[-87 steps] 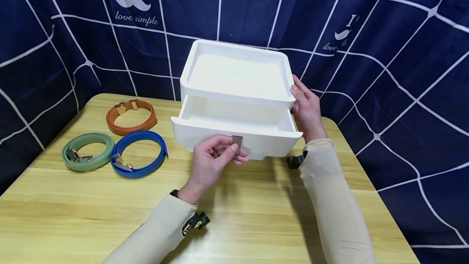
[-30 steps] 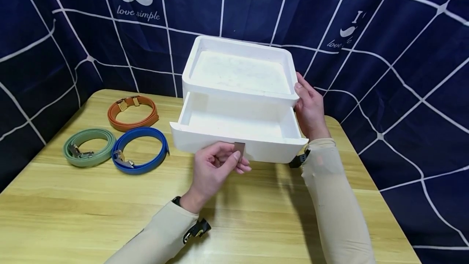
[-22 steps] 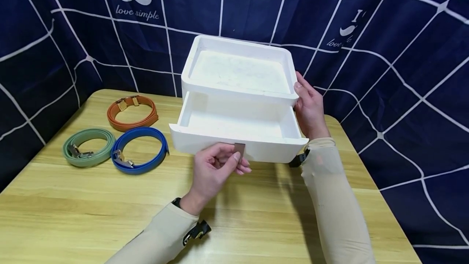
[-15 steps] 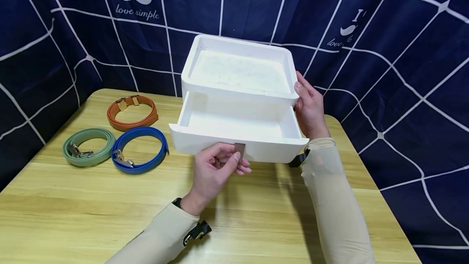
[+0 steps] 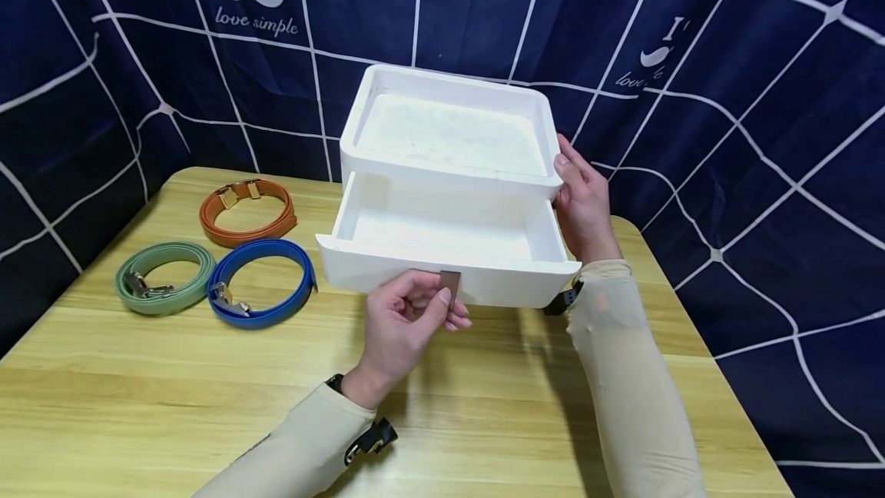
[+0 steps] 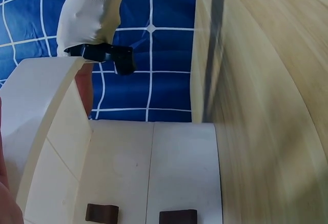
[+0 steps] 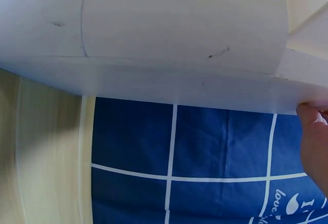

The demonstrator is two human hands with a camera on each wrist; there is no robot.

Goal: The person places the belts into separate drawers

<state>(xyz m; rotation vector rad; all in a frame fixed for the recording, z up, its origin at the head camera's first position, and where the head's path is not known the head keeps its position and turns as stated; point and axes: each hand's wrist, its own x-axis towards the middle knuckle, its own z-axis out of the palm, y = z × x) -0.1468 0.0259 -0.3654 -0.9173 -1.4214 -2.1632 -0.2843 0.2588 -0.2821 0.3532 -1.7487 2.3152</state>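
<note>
A white desktop drawer unit (image 5: 349,129) stands toward the back of the table, its top a shallow tray. Its upper drawer (image 5: 442,221) is pulled well out, and nothing lies inside. My left hand (image 5: 401,321) pinches the brown pull tab (image 5: 451,287) on the drawer's front between thumb and fingers. At the unit's right side, my right hand (image 5: 584,202) grips the upper edge, thumb toward the front; its other fingers are partly hidden behind. Lower drawer fronts (image 6: 182,167) with their own brown tabs (image 6: 102,213) show in the left wrist view, pushed in.
Three coiled belts lie on the wooden table (image 5: 173,390) at left: an orange one (image 5: 242,237), a green one (image 5: 173,302) and a blue one (image 5: 276,319). A dark blue curtain (image 5: 484,14) with white lines hangs close behind the unit and along both sides.
Since the earliest frame, my left hand has drawn the upper drawer farther out toward me by its tab. Over the last second both hands and the drawer have stayed nearly still.
</note>
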